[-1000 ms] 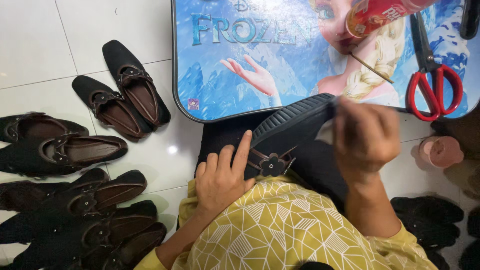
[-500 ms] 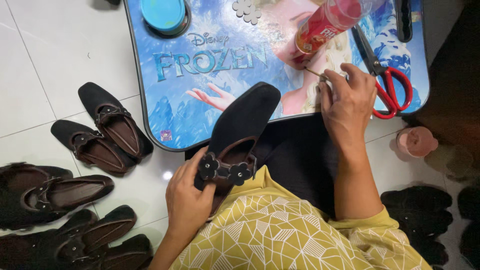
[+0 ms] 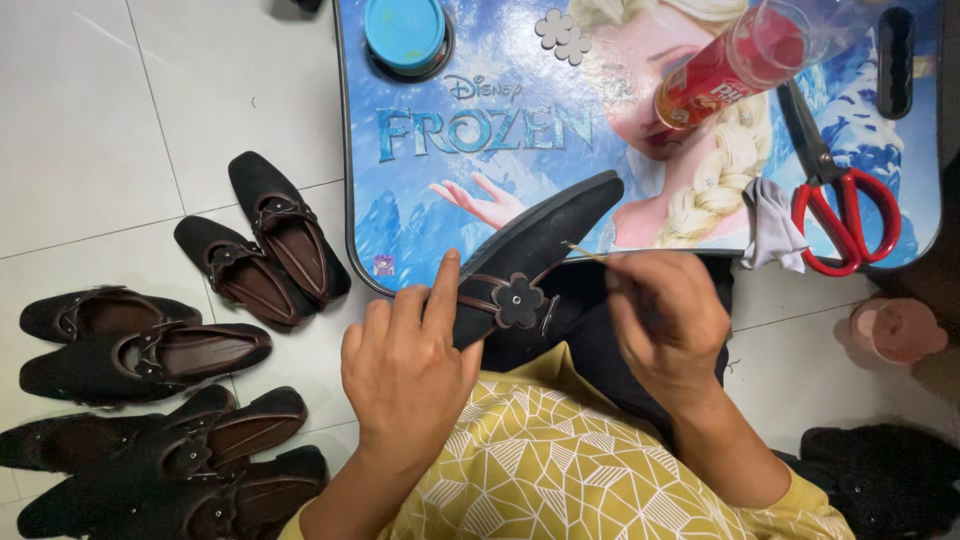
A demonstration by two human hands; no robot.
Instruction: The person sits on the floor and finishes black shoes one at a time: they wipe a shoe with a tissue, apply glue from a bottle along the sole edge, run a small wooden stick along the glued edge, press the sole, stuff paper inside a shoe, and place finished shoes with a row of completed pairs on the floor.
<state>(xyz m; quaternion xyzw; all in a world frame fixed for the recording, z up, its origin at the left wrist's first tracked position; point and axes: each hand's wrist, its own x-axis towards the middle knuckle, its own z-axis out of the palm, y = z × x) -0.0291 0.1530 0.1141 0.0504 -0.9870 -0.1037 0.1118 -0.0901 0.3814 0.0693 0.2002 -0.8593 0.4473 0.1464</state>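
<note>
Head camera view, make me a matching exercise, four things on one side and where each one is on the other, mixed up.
Things:
1. scissors
2. blue lid
3. black shoe
4. shoe pairs

Places:
A. in the left hand
B. on the floor, left of the table
C. table's right end
D. table's top left corner

Pairs: 1-C, 2-D, 3-A, 4-B

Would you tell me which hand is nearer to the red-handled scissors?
Right. The right hand sits just left of the scissors; the left hand is farther left, holding the black shoe.
</note>
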